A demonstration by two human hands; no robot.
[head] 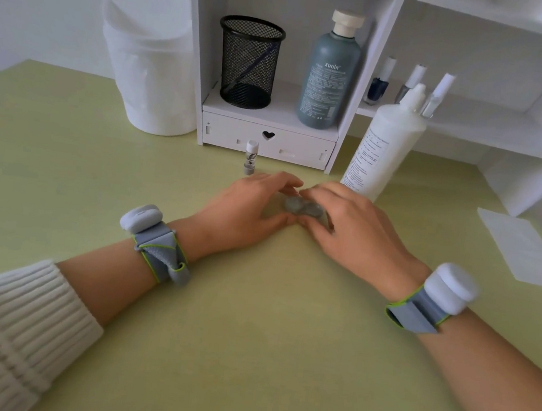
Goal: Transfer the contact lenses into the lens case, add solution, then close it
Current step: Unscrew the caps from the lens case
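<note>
A grey two-cup lens case lies on the green table between my hands, both caps on. My left hand curls round its left end, fingers and thumb touching it. My right hand curls round its right end the same way. A small clear vial with a white cap stands upright just behind my left hand. The tall white solution bottle stands upright behind my right hand, cap on. No loose lens is visible.
A white shelf unit with a heart-cut drawer stands at the back, holding a black mesh cup and a grey bottle. A white lidded bin stands back left. A white paper sheet lies at the right.
</note>
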